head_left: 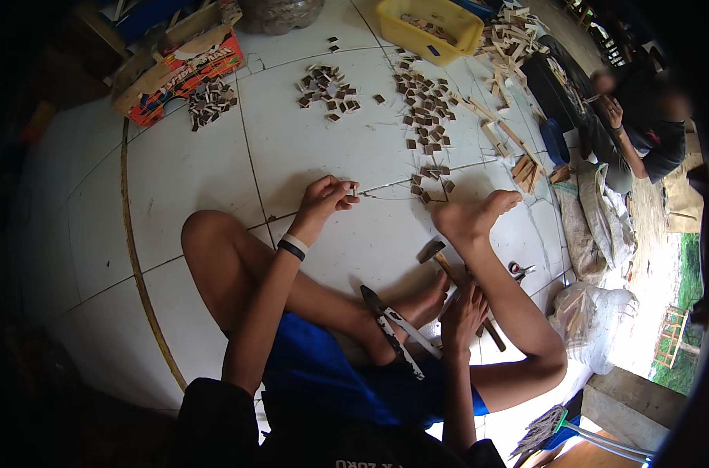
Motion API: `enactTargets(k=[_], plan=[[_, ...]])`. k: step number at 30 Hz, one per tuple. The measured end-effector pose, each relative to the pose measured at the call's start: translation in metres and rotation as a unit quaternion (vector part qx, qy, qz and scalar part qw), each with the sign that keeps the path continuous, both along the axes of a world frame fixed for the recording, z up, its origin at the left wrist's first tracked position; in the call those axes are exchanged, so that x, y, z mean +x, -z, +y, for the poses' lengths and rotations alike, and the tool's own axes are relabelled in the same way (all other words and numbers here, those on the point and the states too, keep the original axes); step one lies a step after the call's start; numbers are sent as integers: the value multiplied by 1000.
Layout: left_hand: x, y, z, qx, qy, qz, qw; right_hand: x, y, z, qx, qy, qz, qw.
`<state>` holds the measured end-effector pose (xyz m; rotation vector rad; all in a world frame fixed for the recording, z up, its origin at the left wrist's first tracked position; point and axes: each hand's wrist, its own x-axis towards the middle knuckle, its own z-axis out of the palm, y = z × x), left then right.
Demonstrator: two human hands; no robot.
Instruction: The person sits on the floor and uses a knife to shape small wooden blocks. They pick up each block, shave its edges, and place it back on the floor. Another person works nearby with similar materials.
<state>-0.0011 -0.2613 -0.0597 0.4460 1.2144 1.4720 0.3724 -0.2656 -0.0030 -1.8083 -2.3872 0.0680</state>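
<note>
Head view: left hand (327, 196) pinching small block (353, 189).

- We see the left hand (325, 196) reaching out over the white tiled floor (190, 179), its fingertips pinching a small wooden piece (353, 189).
- We see the right hand (462, 316) low between the legs, wrapped around the handle of a hammer (448, 269) lying on the floor.
- Brown wooden blocks (424, 113) lie scattered beyond the left hand.
- A yellow tub (428, 27) sits at the floor's far edge, a cardboard box (179, 66) at its far left.
</note>
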Motion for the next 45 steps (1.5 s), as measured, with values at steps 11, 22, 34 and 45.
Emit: enactTargets(k=[11, 22, 34, 45], plan=[[6, 30, 14, 37, -25, 110, 993, -26, -30, 19, -94, -144, 164, 971], [21, 18, 16, -11, -78, 180, 981, -143, -24, 27, -192, -218, 108, 951], [26, 20, 15, -11, -99, 186, 978, -144, -9, 25, -176, -236, 118, 948], [25, 23, 17, -9, -105, 194, 975, -147, -14, 25, -168, -231, 110, 952]])
